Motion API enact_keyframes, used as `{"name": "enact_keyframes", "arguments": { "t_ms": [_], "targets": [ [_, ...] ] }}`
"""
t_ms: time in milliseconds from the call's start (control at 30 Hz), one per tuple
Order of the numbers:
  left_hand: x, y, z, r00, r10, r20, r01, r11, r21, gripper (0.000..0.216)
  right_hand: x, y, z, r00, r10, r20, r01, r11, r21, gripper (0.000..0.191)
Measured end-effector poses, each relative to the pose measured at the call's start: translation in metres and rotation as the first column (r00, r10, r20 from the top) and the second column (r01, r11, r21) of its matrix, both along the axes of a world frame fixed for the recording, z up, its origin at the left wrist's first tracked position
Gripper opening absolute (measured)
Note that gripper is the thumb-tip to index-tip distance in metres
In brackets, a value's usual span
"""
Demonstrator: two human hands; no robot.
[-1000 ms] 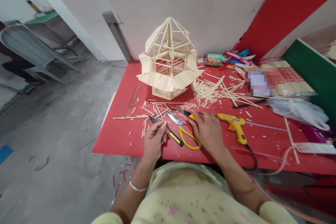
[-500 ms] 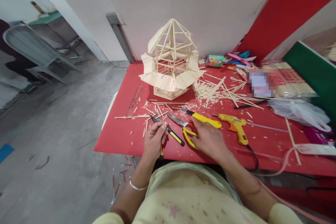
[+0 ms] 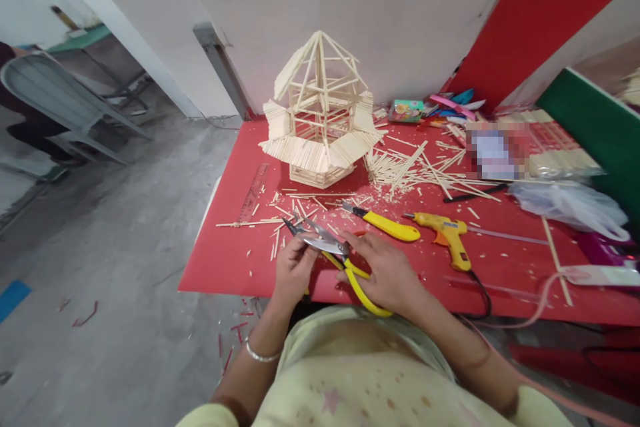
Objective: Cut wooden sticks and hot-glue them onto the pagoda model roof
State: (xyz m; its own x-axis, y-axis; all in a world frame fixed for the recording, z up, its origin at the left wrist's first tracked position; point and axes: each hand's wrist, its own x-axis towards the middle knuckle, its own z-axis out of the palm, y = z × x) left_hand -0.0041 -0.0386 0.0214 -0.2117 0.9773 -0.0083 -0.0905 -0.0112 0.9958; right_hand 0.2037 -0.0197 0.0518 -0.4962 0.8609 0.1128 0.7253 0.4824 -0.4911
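The scissors [image 3: 344, 250], blades parted, are over the worktop's [image 3: 215, 263] near edge, handles held in the right hand's [image 3: 393, 277] fingers. The left hand [image 3: 294, 271] is beside the blades; I cannot tell what its fingers hold. Farther right lie the yellow cutter [image 3: 393, 226] and glue gun [image 3: 453, 239]; the stick model [image 3: 327, 155] stands on the far side.

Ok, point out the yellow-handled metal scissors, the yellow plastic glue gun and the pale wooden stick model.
Yellow-handled metal scissors [image 3: 330, 247], head view: blade near pivot.
Yellow plastic glue gun [image 3: 445, 224], head view: body.
Pale wooden stick model [image 3: 315, 154], head view: lower slatted roof.
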Motion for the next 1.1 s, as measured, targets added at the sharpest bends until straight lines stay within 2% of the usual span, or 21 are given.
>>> {"name": "enact_keyframes", "arguments": {
  "t_ms": [100,233,367,700,967,1100],
  "targets": [
    [-0.001,0.000,0.004,0.997,-0.014,-0.071,0.017,0.999,0.034,0.022,0.000,0.000,0.003,1.000,0.020,0.023,-0.019,0.999,-0.032,0.069],
    [0.000,0.002,0.014,0.996,-0.013,-0.089,0.021,0.996,0.086,0.020,0.000,0.001,0.004,0.999,0.030,0.023,-0.029,0.997,-0.065,0.068],
    [-0.001,0.006,0.020,0.991,-0.064,-0.118,0.077,0.991,0.112,0.018,0.002,0.002,0.002,0.998,0.061,-0.005,-0.061,0.993,-0.098,0.068],
    [-0.004,0.008,0.019,0.987,-0.095,-0.133,0.108,0.989,0.100,0.014,0.001,0.002,0.003,0.997,0.072,-0.022,-0.074,0.991,-0.111,0.068],
    [-0.001,0.005,0.015,0.979,-0.082,-0.185,0.098,0.992,0.080,0.012,0.002,-0.003,-0.005,1.000,0.031,0.003,-0.030,0.998,-0.047,0.045],
    [0.003,0.006,0.019,0.982,-0.088,-0.165,0.096,0.994,0.043,0.016,0.005,-0.002,-0.013,0.994,0.027,-0.107,-0.033,0.998,-0.056,0.038]
  ]
}}
